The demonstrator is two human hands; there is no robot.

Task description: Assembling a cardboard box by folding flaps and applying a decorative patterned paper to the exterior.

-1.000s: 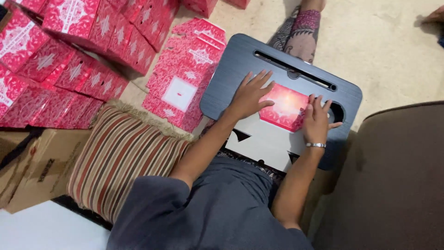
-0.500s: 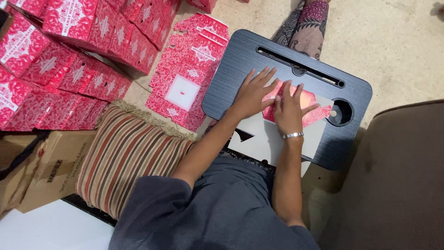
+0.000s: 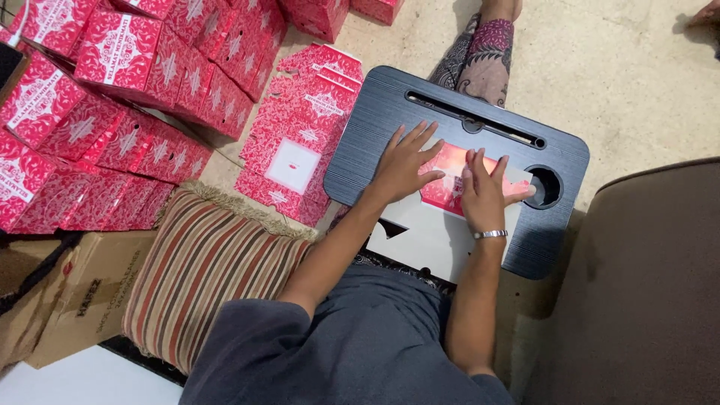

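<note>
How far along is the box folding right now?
Done: many assembled red boxes are stacked at upper left. In hand: the left hand and right hand press one flat red-and-white carton blank on the black lap desk; it is not yet box-shaped. Left: a pile of unfolded blanks lies beside the desk.

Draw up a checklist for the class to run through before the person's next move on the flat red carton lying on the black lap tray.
1. Left hand flat on the carton: ok.
2. Right hand pressing the carton, fingers spread: ok.
3. Carton resting wholly on the lap tray: not ok, its white part overhangs the near edge.
4. Fold fully creased: cannot tell.
5. Flat cartons stacked left of the tray: ok.
</note>
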